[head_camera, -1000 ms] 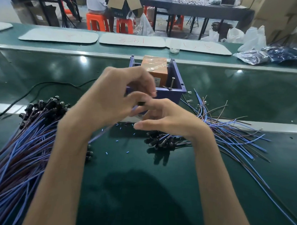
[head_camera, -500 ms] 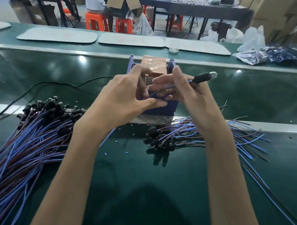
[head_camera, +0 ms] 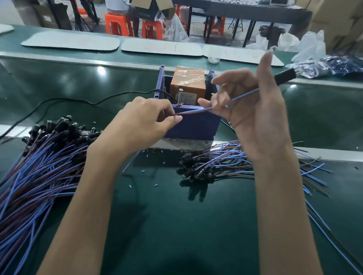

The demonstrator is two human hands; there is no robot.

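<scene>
The blue-and-brown wire is held in the air above the middle of the table, its black cap pointing toward the far right corner. The left hand pinches the wire's near end between thumb and forefinger. The right hand grips it further along with thumb and curled fingers, forefinger raised straight. Below stands a blue box holding an orange block. A big wire bundle lies by the left edge, and a smaller bundle lies under the right wrist
</scene>
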